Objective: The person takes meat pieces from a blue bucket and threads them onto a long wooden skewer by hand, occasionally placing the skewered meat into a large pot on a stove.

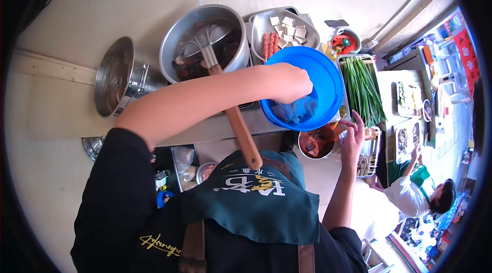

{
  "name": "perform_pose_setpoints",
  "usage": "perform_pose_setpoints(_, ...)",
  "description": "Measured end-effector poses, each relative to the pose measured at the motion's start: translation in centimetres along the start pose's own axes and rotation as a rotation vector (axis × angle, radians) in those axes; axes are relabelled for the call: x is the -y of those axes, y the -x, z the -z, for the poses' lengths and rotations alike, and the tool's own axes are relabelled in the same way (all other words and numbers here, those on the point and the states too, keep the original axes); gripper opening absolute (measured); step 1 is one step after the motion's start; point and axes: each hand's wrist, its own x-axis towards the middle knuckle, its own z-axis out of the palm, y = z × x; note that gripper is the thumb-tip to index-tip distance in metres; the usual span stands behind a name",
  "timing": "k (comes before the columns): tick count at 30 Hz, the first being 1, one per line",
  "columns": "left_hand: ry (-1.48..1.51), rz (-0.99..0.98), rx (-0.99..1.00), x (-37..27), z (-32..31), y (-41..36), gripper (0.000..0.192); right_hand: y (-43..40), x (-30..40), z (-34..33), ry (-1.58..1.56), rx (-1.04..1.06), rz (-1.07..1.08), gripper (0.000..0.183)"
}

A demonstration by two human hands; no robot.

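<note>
My left hand (294, 82) reaches across into a round blue plastic basin (330, 65), its curled fingers closed on a crumpled blue cloth (296, 110); the fingertips are mostly hidden. My right hand (353, 132) is raised, holding nothing, with fingers apart, just beyond the basin's lower right side. It is beside a metal pot with red contents (317, 142) and a tray of skewers (367, 153). Below my left forearm passes the wooden handle (244, 138) of a metal utensil that rests in a large pot of dark liquid (167, 46).
Behind the basin, a perforated metal tray (261, 23) holds white blocks and red skewers. Long green vegetables (359, 88) lie in a tray at right. An empty-looking steel pot (134, 80) stands at left. A co-worker (411, 196) is at another table with trays.
</note>
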Motion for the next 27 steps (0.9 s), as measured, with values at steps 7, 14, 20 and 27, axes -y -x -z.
perform_pose_setpoints(7, -0.188, 0.059, 0.145, 6.8, -15.8, -16.3, 0.025, 2.3, -4.7, 5.9, -0.09, 0.03, -0.04, 0.044)
perform_pose_setpoints(14, -0.027, 0.049, 0.153, 8.2, -18.3, -19.9, 0.025, 3.7, -3.5, 8.0, -0.253, 0.013, -0.306, 0.041)
perform_pose_setpoints(20, -0.157, -0.007, 0.228, 7.2, -15.1, -17.8, 0.029, 1.5, -1.8, 8.3, -0.206, 0.11, -0.175, 0.041)
perform_pose_setpoints(27, 0.079, 0.143, -0.2, 3.7, -4.7, -9.2, 0.024, -2.6, 5.5, 5.4, -0.205, 0.266, -0.057, 0.029)
